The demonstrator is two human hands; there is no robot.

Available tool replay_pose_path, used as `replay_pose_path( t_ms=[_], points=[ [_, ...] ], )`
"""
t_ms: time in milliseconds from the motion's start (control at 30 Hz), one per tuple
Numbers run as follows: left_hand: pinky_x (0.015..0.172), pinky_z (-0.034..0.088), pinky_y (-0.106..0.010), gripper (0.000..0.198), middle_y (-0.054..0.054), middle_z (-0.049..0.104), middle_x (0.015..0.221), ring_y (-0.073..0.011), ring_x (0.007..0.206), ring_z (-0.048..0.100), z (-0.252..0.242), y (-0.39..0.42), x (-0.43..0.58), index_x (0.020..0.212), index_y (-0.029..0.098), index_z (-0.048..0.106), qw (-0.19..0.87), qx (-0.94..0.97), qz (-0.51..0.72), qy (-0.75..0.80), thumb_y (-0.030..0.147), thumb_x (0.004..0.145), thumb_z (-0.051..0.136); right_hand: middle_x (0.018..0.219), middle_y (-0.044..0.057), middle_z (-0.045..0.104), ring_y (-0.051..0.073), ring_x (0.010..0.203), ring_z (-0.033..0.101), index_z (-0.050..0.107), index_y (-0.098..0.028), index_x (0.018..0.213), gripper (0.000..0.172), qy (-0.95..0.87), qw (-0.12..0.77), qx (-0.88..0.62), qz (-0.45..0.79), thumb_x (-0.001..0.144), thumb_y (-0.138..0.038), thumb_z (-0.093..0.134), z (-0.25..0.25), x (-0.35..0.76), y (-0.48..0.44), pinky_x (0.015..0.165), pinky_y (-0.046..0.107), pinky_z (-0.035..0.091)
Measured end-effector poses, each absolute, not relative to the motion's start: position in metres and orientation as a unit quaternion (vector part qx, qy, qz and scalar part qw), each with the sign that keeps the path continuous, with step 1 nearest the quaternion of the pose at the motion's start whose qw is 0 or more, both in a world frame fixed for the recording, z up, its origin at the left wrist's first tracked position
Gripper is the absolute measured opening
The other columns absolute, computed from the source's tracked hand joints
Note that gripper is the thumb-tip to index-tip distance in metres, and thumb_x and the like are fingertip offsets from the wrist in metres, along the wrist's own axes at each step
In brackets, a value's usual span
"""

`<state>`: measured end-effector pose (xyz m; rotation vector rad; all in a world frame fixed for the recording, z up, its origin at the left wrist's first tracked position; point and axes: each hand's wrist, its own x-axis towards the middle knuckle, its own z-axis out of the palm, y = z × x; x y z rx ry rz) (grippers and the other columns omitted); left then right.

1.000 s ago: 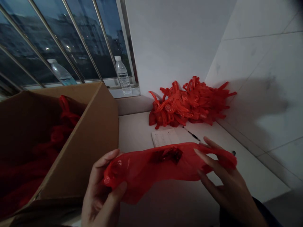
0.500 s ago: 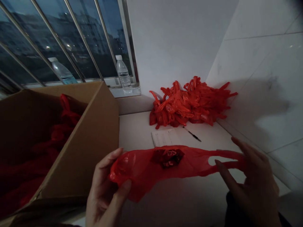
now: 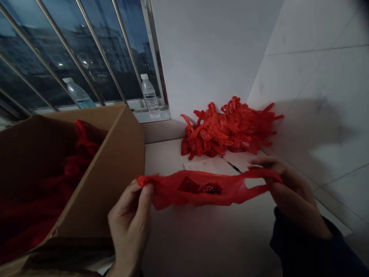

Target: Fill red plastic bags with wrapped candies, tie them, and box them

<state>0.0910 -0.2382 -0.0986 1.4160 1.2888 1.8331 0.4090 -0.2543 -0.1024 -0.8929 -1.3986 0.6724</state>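
A thin red plastic bag [image 3: 170, 190] is stretched sideways above the white table. Dark red printed packets [image 3: 211, 188] show through its middle. My left hand [image 3: 131, 215] pinches the bag's bottom end between thumb and fingers. At the other end, my right hand [image 3: 291, 188] is closed around the loop handles, with the bag's handle opening beside it; part of its fingers is hidden behind the plastic. Behind the bag, a white sheet of paper [image 3: 201, 165] and a black pen [image 3: 235, 166] lie on the table, partly covered.
Many knotted red bags [image 3: 227, 129] are heaped against the wall at the back. To the left stands an open cardboard box [image 3: 98, 184] with red bags inside. Two plastic bottles, one clear [image 3: 150, 98] and one with bluish liquid [image 3: 79, 94], are by the barred window.
My left hand has gone from cupping the bag's bottom to pinching its gathered end. My right hand has moved left and closed on the handles. The bag is narrower and slightly higher.
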Motion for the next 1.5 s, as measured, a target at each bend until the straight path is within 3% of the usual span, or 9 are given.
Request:
replay_pose_path(
  t_ms=[267, 500, 733, 833, 967, 1100, 1267, 1400, 1500],
  points=[
    [0.076, 0.051, -0.022, 0.026, -0.003, 0.071, 0.100, -0.0140, 0.088, 0.065, -0.074, -0.167, 0.112, 0.087, 0.020, 0.065, 0.377, 0.408, 0.756, 0.347, 0.046, 0.086, 0.067, 0.085, -0.002, 0.068, 0.018, 0.087, 0.067, 0.066, -0.025, 0.083, 0.008, -0.387, 0.722, -0.217, 0.532, 0.086, -0.033, 0.069, -0.085, 0.336, -0.164, 0.093, 0.041, 0.055],
    [0.073, 0.053, -0.025, 0.033, -0.002, 0.070, 0.081, -0.0166, 0.080, 0.068, -0.075, -0.128, 0.100, 0.087, 0.018, 0.065, 0.393, 0.400, 0.764, 0.321, 0.048, 0.077, 0.075, 0.108, 0.000, 0.065, 0.010, 0.069, 0.059, 0.062, -0.025, 0.098, 0.018, -0.428, 0.749, -0.250, 0.439, 0.086, -0.035, 0.070, -0.086, 0.325, -0.150, 0.072, 0.030, 0.055],
    [0.050, 0.045, -0.018, 0.037, 0.009, 0.044, 0.053, -0.0047, 0.039, 0.039, -0.081, -0.143, 0.129, 0.110, 0.019, 0.064, 0.503, 0.544, 0.592, 0.317, 0.051, 0.090, 0.061, 0.121, 0.004, 0.057, 0.020, 0.105, 0.059, 0.052, -0.030, 0.125, 0.055, -0.666, 0.573, -0.339, 0.336, 0.079, -0.042, 0.078, -0.099, 0.315, -0.157, 0.095, 0.038, 0.050],
    [0.060, 0.049, -0.019, 0.053, 0.004, 0.059, 0.072, -0.0067, 0.054, 0.052, -0.088, -0.148, 0.144, 0.131, 0.023, 0.055, 0.541, 0.602, 0.503, 0.301, 0.042, 0.085, 0.071, 0.128, 0.007, 0.050, 0.025, 0.121, 0.052, 0.052, -0.028, 0.130, 0.068, -0.739, 0.522, -0.324, 0.278, 0.072, -0.045, 0.083, -0.106, 0.303, -0.160, 0.105, 0.041, 0.045],
    [0.073, 0.053, -0.024, 0.072, -0.008, 0.061, 0.117, -0.0141, 0.084, 0.062, -0.097, -0.149, 0.147, 0.149, 0.026, 0.036, 0.559, 0.601, 0.472, 0.323, 0.049, 0.087, 0.066, 0.125, 0.007, 0.051, 0.022, 0.119, 0.054, 0.057, -0.028, 0.128, 0.054, -0.757, 0.507, -0.300, 0.284, 0.081, -0.044, 0.077, -0.114, 0.293, -0.157, 0.103, 0.038, 0.047],
    [0.048, 0.047, -0.021, 0.091, -0.003, 0.061, 0.098, -0.0091, 0.057, 0.052, -0.105, -0.145, 0.139, 0.156, 0.026, 0.015, 0.559, 0.598, 0.430, 0.381, 0.052, 0.085, 0.065, 0.119, 0.006, 0.058, 0.021, 0.115, 0.057, 0.068, -0.025, 0.111, 0.029, -0.738, 0.523, -0.286, 0.315, 0.087, -0.042, 0.070, -0.121, 0.290, -0.151, 0.101, 0.037, 0.048],
    [0.047, 0.039, -0.018, 0.089, 0.006, 0.055, 0.064, -0.0081, 0.049, 0.047, -0.110, -0.138, 0.130, 0.156, 0.019, 0.019, 0.585, 0.624, 0.388, 0.342, 0.043, 0.085, 0.067, 0.102, 0.003, 0.064, 0.015, 0.086, 0.063, 0.070, -0.022, 0.091, 0.024, -0.642, 0.521, -0.239, 0.510, 0.094, -0.043, 0.059, -0.130, 0.280, -0.150, 0.080, 0.029, 0.054],
    [0.054, 0.035, -0.019, 0.088, 0.000, 0.064, 0.072, -0.0093, 0.058, 0.051, -0.103, -0.141, 0.125, 0.156, 0.020, 0.021, 0.648, 0.600, 0.381, 0.276, 0.034, 0.084, 0.069, 0.064, -0.003, 0.058, 0.012, 0.059, 0.057, 0.069, -0.021, 0.093, 0.030, -0.517, 0.573, -0.233, 0.593, 0.097, -0.046, 0.053, -0.132, 0.279, -0.150, 0.063, 0.025, 0.051],
    [0.058, 0.038, -0.022, 0.075, -0.005, 0.067, 0.085, -0.0136, 0.068, 0.055, -0.100, -0.144, 0.125, 0.153, 0.022, 0.032, 0.686, 0.560, 0.391, 0.250, 0.042, 0.087, 0.063, 0.063, -0.002, 0.058, 0.012, 0.054, 0.053, 0.068, -0.019, 0.089, 0.035, -0.541, 0.577, -0.255, 0.556, 0.099, -0.047, 0.048, -0.123, 0.291, -0.150, 0.055, 0.024, 0.047]
  ],
)
